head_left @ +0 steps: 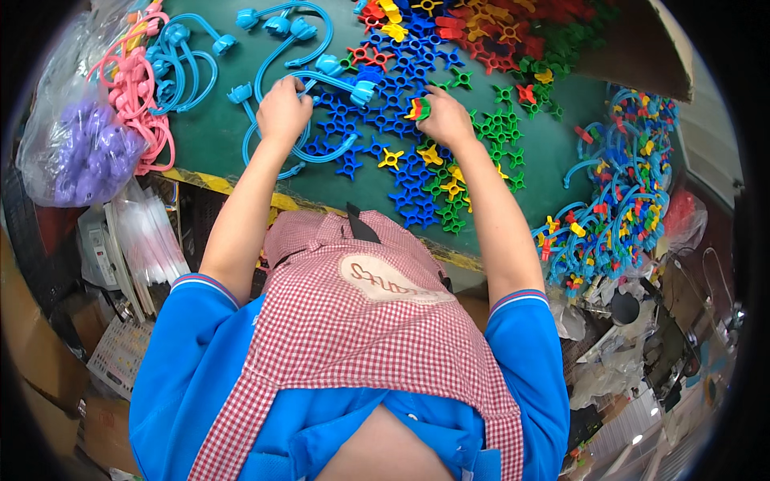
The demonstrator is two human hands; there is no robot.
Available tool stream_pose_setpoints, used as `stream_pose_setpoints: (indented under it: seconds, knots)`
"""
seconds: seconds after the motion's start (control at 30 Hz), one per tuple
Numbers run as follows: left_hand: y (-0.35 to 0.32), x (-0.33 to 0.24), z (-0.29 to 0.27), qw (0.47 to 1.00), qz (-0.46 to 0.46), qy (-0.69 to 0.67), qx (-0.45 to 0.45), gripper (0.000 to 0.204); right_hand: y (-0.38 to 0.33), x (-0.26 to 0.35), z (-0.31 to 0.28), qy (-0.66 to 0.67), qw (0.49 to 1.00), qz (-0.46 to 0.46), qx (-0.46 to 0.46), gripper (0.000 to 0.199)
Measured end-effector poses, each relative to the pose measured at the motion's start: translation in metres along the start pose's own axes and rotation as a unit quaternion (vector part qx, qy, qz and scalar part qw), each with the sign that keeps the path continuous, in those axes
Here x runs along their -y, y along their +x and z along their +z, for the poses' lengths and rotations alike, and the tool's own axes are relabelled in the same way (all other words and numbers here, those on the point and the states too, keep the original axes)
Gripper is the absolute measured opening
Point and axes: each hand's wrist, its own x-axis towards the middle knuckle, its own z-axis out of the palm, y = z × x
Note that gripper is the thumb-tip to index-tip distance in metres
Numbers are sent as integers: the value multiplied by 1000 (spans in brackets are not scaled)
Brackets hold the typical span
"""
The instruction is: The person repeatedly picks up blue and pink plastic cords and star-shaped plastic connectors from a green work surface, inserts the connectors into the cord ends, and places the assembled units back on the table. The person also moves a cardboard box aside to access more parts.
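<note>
My left hand point(282, 111) is closed around a light-blue curved plastic rod point(321, 152) lying on the green table point(216, 136). My right hand point(446, 119) pinches a small stack of star-shaped plastic pieces point(419, 109), red, yellow and green. Between and in front of the hands lie several loose star pieces: blue ones point(377, 120), green ones point(497, 128) and a few yellow ones point(391, 158).
More light-blue rods point(281, 32) and pink ones point(140, 96) lie at the far left. A heap of red and yellow stars point(489, 32) sits at the back. Assembled rods with coloured stars point(618, 200) pile at the right. A bag of purple parts point(80, 144) hangs left.
</note>
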Motion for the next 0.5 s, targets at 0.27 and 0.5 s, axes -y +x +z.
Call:
stream_pose_setpoints:
  seconds: [0.27,0.5]
  knots:
    - [-9,6,5,851,-215,-428,215,36,-18,-22,17,146,985,44,-81,31]
    - [-33,-64,-105,971,87,155,157,26,-48,-31,23,235,948,138,-163,25]
